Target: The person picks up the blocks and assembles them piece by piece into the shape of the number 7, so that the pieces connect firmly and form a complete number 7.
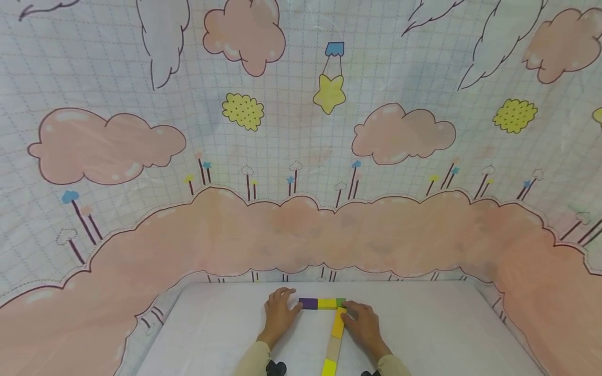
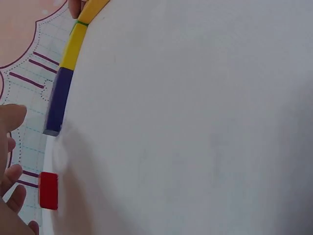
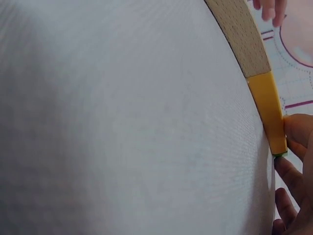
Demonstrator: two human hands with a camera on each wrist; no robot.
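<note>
My left hand (image 1: pixel 279 316) rests near the left end of a purple block (image 1: pixel 308 304), fingers spread and loosely bent, holding nothing. A red block (image 2: pixel 48 191) lies close to those fingers in the left wrist view; in the head view it is hidden. To the right of the purple block lie a yellow block (image 1: pixel 326 304) and a small green block (image 1: pixel 340 302), end to end. My right hand (image 1: pixel 364 324) touches the green block's right end with a finger. Its thumb lies against the side of an orange-yellow block (image 1: pixel 337 322), which adjoins the green one.
From the orange-yellow block a second row runs toward me: a plain wooden block (image 1: pixel 333 348), then another yellow block (image 1: pixel 330 367). All lie on a white table (image 1: pixel 211 324). Behind it hangs a cloth (image 1: pixel 291 235) printed with clouds and stars.
</note>
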